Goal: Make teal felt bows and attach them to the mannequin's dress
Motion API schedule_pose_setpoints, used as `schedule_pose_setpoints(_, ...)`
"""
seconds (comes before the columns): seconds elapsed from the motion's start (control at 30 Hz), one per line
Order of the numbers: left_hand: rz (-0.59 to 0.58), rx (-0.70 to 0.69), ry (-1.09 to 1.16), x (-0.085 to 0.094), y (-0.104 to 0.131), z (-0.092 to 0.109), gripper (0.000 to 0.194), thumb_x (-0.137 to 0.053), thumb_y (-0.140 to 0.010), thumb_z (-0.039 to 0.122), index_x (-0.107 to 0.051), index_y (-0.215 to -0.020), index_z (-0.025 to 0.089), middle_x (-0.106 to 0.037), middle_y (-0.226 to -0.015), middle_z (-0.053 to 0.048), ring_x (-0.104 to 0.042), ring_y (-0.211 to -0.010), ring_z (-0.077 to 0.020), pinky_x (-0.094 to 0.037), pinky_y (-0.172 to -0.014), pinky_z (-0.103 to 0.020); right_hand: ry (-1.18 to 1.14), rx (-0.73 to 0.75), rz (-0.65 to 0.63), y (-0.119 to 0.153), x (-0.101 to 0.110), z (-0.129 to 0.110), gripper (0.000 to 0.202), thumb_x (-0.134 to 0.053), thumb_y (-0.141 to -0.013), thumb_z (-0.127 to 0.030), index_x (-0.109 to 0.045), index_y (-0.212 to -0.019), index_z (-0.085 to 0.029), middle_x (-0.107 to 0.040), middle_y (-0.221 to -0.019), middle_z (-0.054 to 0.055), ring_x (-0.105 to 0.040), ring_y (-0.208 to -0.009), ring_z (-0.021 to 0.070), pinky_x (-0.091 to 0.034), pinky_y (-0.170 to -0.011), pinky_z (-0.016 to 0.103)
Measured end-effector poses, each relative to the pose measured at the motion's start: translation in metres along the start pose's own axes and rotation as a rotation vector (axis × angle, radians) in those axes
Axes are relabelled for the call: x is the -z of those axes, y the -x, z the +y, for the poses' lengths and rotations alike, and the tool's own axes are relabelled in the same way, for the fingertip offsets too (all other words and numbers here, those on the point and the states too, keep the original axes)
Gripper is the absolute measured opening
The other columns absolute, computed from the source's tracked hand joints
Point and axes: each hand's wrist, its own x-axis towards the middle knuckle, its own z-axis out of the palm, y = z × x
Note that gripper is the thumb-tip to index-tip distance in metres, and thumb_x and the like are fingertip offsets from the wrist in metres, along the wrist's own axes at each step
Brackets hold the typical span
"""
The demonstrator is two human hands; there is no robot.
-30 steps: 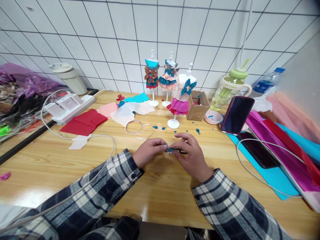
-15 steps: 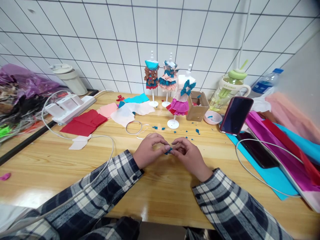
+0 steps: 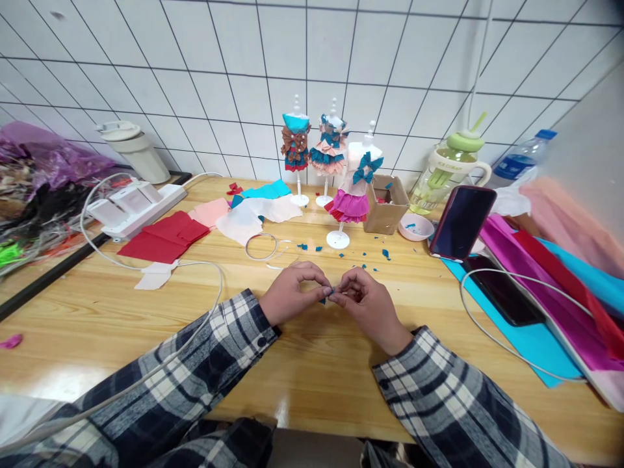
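Observation:
My left hand and my right hand meet over the middle of the table. Both pinch a small piece of teal crepe paper between thumb and fingertips, and the fingers hide most of it. Beyond my hands lie several teal scraps. A mini dress form in a white top, teal bow and magenta ruffled skirt stands behind them. Farther back are two more dress forms, one with brown bows and one with teal and peach ruffles.
On the left are red paper, a roll of wire and a power strip. A cardboard box, a pink bowl, a propped phone and coloured paper sheets occupy the right. A white cable crosses my left sleeve.
My right fingertips have moved slightly left, closer to the left ones. Less of the teal piece shows between them. The things on the table stay where they were.

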Motion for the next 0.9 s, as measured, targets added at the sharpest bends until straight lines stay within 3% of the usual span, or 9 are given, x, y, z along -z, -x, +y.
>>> schedule_pose_setpoints(0.3, 0.036, 0.152, 0.231, -0.004, 0.0, -0.011, 0.022, -0.066, -0.075, 0.036, -0.067, -0.072, 0.015, -0.063, -0.076, -0.003, -0.057, -0.074, -0.0153, -0.046, -0.071, -0.027, -0.093, -0.037, -0.025, -0.002, -0.003, 0.0, 0.022, -0.066, -0.075, -0.03, -0.06, -0.094, -0.021, -0.066, -0.076, 0.002, -0.06, -0.066, 0.0143, -0.045, -0.06, 0.027)
schedule_pose_setpoints(0.43, 0.061, 0.167, 0.188, -0.005, 0.001, -0.009, 0.024, -0.065, -0.077, 0.038, -0.069, -0.082, 0.015, -0.067, -0.081, -0.005, -0.059, -0.078, -0.0167, -0.046, -0.072, -0.028, -0.163, -0.094, 0.002, -0.005, -0.003, 0.0, 0.018, -0.069, -0.071, -0.032, -0.062, -0.08, -0.019, -0.064, -0.072, 0.002, -0.059, -0.065, 0.0135, -0.047, -0.06, 0.026)
schedule_pose_setpoints(0.53, 0.044, 0.152, 0.119, -0.004, 0.001, -0.006, 0.029, -0.064, -0.077, 0.041, -0.069, -0.092, 0.017, -0.069, -0.089, -0.006, -0.06, -0.084, -0.0184, -0.046, -0.077, -0.029, -0.246, -0.116, 0.023, -0.007, 0.0, 0.0, 0.022, -0.071, -0.069, -0.035, -0.061, -0.077, -0.017, -0.06, -0.067, 0.0, -0.055, -0.059, 0.0111, -0.045, -0.05, 0.022)
schedule_pose_setpoints(0.67, 0.082, 0.076, 0.013, -0.005, 0.001, -0.008, 0.019, -0.067, -0.074, 0.036, -0.068, -0.076, 0.017, -0.066, -0.084, -0.005, -0.06, -0.085, -0.0187, -0.046, -0.081, -0.03, -0.343, -0.16, 0.033, -0.008, 0.001, 0.002, 0.026, -0.072, -0.069, -0.038, -0.059, -0.079, -0.018, -0.055, -0.064, -0.002, -0.051, -0.055, 0.0092, -0.038, -0.04, 0.017)
schedule_pose_setpoints(0.83, 0.093, 0.066, 0.01, -0.006, 0.0, -0.01, 0.015, -0.066, -0.076, 0.032, -0.067, -0.074, 0.018, -0.065, -0.082, -0.005, -0.059, -0.084, -0.0184, -0.046, -0.081, -0.031, -0.43, -0.221, 0.016, -0.007, -0.004, 0.003, 0.03, -0.071, -0.069, -0.038, -0.06, -0.089, -0.018, -0.062, -0.077, 0.002, -0.058, -0.064, 0.0131, -0.041, -0.039, 0.018)
schedule_pose_setpoints(0.9, 0.096, 0.068, -0.006, -0.007, 0.001, -0.009, 0.015, -0.066, -0.075, 0.033, -0.068, -0.074, 0.018, -0.065, -0.081, -0.005, -0.059, -0.084, -0.0187, -0.045, -0.081, -0.031, -0.436, -0.251, 0.029, -0.007, -0.007, 0.005, 0.028, -0.072, -0.069, -0.038, -0.061, -0.085, -0.018, -0.062, -0.072, 0.001, -0.057, -0.061, 0.0127, -0.04, -0.038, 0.018)
